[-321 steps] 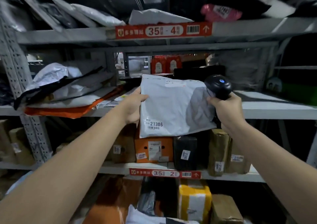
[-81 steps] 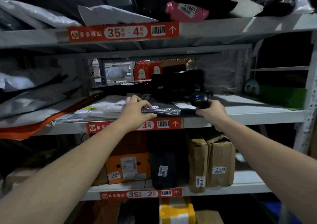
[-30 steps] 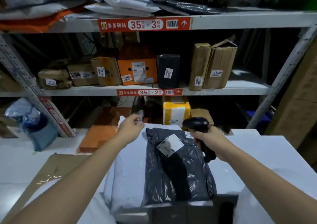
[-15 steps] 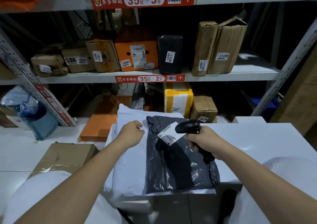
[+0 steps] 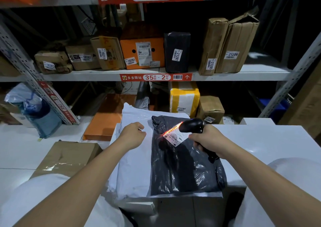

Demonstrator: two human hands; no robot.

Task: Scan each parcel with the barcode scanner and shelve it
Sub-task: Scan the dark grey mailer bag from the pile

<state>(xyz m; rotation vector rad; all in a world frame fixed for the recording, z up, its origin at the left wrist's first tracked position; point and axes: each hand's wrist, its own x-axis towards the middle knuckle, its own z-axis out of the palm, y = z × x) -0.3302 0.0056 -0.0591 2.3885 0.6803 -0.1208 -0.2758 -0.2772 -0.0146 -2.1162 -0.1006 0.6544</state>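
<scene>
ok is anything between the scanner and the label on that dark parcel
Nothing visible. The barcode scanner in the right hand points straight at the label on the dark grey parcel, and its red beam lies across the barcode. The left hand rests on the white parcel beside it, clear of the label.

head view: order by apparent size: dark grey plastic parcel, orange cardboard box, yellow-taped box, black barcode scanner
1. dark grey plastic parcel, nearest the camera
2. orange cardboard box
3. yellow-taped box and black barcode scanner look alike; right hand hides part of it
</scene>
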